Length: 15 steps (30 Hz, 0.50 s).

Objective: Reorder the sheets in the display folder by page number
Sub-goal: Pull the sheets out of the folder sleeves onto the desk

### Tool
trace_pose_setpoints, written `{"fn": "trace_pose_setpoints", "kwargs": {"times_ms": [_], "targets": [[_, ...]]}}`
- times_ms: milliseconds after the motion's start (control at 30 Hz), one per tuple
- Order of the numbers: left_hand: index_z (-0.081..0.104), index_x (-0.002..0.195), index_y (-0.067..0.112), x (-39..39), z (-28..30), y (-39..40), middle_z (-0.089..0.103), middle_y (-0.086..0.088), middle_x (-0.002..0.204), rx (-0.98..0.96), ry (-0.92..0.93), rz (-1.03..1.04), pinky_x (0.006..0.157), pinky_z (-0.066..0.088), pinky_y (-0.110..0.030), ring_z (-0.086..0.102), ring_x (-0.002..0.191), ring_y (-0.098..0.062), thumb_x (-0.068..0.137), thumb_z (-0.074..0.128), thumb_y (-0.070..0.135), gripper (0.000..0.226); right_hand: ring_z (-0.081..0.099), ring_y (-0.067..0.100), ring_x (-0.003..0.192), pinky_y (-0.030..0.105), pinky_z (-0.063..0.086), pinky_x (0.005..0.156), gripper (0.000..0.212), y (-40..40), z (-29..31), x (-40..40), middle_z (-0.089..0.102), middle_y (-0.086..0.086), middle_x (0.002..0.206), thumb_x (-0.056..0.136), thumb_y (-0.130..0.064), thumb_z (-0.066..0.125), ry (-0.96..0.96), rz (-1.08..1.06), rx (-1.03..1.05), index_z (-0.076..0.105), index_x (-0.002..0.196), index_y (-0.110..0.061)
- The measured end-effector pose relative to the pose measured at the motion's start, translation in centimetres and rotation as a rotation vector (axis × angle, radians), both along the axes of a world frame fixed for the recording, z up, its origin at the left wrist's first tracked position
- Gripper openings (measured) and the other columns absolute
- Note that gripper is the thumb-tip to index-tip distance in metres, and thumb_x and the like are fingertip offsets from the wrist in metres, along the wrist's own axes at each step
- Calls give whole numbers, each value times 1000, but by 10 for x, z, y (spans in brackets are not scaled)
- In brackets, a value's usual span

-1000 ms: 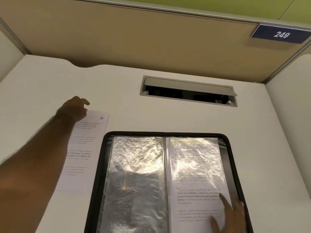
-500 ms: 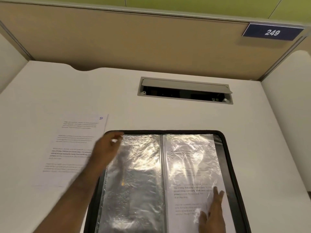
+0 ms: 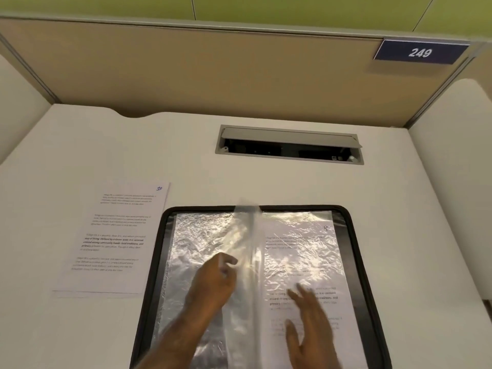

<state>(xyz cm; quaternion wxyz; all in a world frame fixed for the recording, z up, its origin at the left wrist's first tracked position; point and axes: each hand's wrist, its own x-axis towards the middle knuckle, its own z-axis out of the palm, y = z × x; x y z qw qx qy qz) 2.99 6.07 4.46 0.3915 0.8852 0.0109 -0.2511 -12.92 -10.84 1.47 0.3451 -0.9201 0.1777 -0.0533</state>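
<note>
My left hand has its fingers curled on the edge of one clear plastic sleeve, pinching it and holding it lifted, so the sleeve stands nearly upright over the spine of the display folder; motion blur keeps me from seeing the exact finger placement. My right hand lies flat, fingers straight and spread, pressing on the right-hand page. It grips nothing.

The folder lies open on the white desk, directly in front of me, black border visible on the left, top and right sides.

Count, sleeves: one lifted, one crinkled and apparently without a sheet flat on the left side, one on the right side.

Count, printed sheets: two seen. One sits inside the right-hand sleeve, with a handwritten mark at its top right corner that I cannot read for certain. One loose sheet lies on the desk just beside the folder's left edge, marked "10" in blue at its top right corner; a second paper edge may show under its bottom, cannot tell.

Count, other: one cable hatch in the desk beyond the folder, lid open; one blue plate reading "249" on the partition.
</note>
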Motion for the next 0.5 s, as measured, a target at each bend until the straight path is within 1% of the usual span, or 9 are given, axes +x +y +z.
{"fn": "trace_pose_setpoints", "kwargs": {"times_ms": [33, 100, 133, 200, 300, 367, 400, 467, 500], "targets": [[61, 93, 38, 3, -2, 11, 67, 11, 86, 14, 25, 30, 70, 57, -32, 66, 78, -7, 94, 59, 21, 17, 30, 31, 144, 59, 38, 105, 67, -7, -7, 0, 30, -2, 158, 84, -34, 60, 183, -91, -122, 34, 146, -40], [63, 88, 34, 8, -6, 35, 70, 10, 79, 46, 33, 110, 71, 56, -33, 68, 78, -9, 93, 65, 25, 10, -1, 35, 150, 63, 22, 113, 78, -15, -13, -3, -7, 0, 164, 90, -42, 56, 607, -226, -139, 9, 153, -40], [65, 86, 31, 9, -9, 47, 70, 9, 71, 62, 28, 151, 68, 54, -31, 68, 74, -8, 92, 67, 25, 8, -10, 35, 149, 60, 18, 116, 82, -19, -14, -5, -17, 2, 162, 92, -47, 54, 707, -280, -94, -1, 153, -40], [66, 82, 27, 10, -10, 68, 70, 9, 66, 87, 38, 213, 63, 49, -28, 66, 70, -4, 90, 68, 18, 12, -15, 36, 148, 57, 17, 118, 87, -25, -18, -7, -24, 6, 160, 92, -49, 55, 778, -316, -37, -7, 153, -37], [64, 82, 33, 10, -13, 94, 68, 7, 83, 148, 45, 268, 74, 52, -33, 65, 82, -15, 89, 67, 15, 20, -16, 35, 148, 55, 16, 118, 100, -27, -26, -12, -27, 11, 159, 87, -40, 67, 743, -373, 41, -6, 154, -28], [62, 84, 33, 12, -17, 103, 67, 6, 86, 185, 44, 294, 79, 52, -38, 64, 85, -19, 87, 68, 16, 18, -17, 33, 148, 58, 12, 119, 107, -27, -33, -19, -27, 8, 158, 77, -26, 79, 557, -430, 159, 3, 153, -24], [62, 89, 31, 12, -18, 106, 66, 5, 86, 205, 37, 301, 79, 51, -39, 63, 85, -19, 86, 69, 16, 17, -17, 31, 148, 59, 9, 119, 109, -27, -36, -23, -27, 4, 156, 71, -32, 83, 445, -436, 203, 9, 151, -24], [61, 101, 27, 15, -20, 108, 66, 5, 84, 238, -17, 317, 73, 50, -37, 63, 81, -19, 86, 68, 15, 20, -12, 24, 147, 56, 10, 118, 124, -25, -37, -29, -22, 0, 155, 54, -76, 71, 318, -432, 255, 11, 151, -28], [60, 107, 24, 17, -19, 108, 65, 6, 81, 247, -57, 333, 68, 49, -35, 63, 76, -18, 86, 68, 15, 25, -5, 23, 147, 56, 14, 116, 124, -25, -37, -30, -13, 1, 159, 51, -80, 68, 262, -433, 268, 8, 152, -37]]}}
